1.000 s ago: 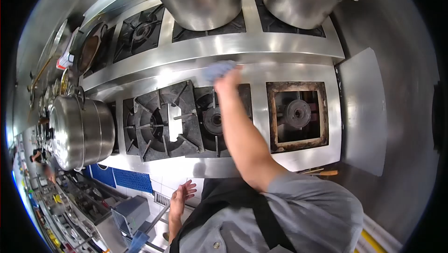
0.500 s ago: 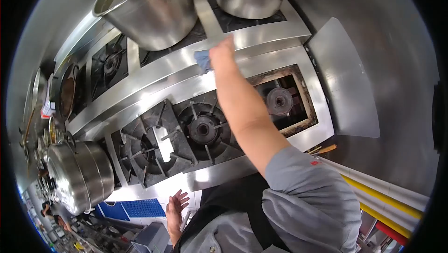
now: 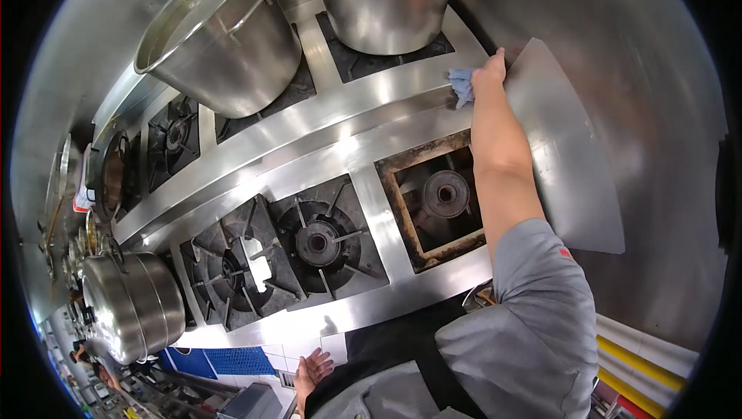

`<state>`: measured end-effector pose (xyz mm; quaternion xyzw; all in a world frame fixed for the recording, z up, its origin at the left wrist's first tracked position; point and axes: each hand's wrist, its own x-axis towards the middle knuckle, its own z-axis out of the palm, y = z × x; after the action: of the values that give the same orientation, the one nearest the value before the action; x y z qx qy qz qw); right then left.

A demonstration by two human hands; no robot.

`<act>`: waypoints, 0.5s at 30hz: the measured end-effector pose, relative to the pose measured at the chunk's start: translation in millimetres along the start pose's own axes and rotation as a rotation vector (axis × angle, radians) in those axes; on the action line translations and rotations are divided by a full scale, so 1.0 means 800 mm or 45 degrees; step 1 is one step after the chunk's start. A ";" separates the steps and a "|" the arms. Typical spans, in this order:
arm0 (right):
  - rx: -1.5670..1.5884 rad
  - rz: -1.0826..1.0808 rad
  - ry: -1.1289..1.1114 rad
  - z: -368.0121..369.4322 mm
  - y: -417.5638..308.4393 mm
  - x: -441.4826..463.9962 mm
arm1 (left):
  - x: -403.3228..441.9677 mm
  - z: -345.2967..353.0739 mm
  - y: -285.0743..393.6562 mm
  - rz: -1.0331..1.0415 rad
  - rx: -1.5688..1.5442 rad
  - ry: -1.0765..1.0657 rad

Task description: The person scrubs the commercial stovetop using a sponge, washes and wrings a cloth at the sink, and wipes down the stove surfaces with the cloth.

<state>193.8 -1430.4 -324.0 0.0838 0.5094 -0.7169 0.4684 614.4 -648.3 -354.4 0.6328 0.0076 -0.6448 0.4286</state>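
My right hand (image 3: pixel 488 75) shifts clockwise towards two o'clock, clutching the cloth (image 3: pixel 461 87); likely light, soft, best bunched mid-fold; my left hand (image 3: pixel 313 370), near six, spreads loosely.

Matt cloth (image 3: pixel 461 87), glossy metal stove (image 3: pixel 376 222), seemingly rough metal grates (image 3: pixel 365 263)

I count two hands of my own, my right hand (image 3: pixel 488 71) and my left hand (image 3: pixel 313 370), and one cloth (image 3: pixel 461 85). Along the back edge of the stove (image 3: pixel 309 129) I count two tall pots (image 3: pixel 232 56) (image 3: pixel 382 5); toward its left edge, one banded pot (image 3: pixel 139 307); toward its front edge, three burners (image 3: pixel 232 264) (image 3: pixel 317 243) (image 3: pixel 446 193).
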 end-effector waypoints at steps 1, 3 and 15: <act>-0.046 -0.023 0.150 -0.001 -0.008 0.002 | -0.006 0.004 -0.001 -0.032 0.051 0.010; -0.091 -0.032 0.243 -0.008 -0.014 -0.010 | -0.010 0.015 0.003 -0.046 0.106 0.012; -1.021 -1.731 -1.684 -0.048 0.152 -0.218 | 0.006 0.069 0.046 0.061 0.237 -0.097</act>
<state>367.3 -1302.3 -317.4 -0.7962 0.2913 -0.5103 0.1440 591.0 -704.5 -327.7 0.6451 -0.0837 -0.6558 0.3831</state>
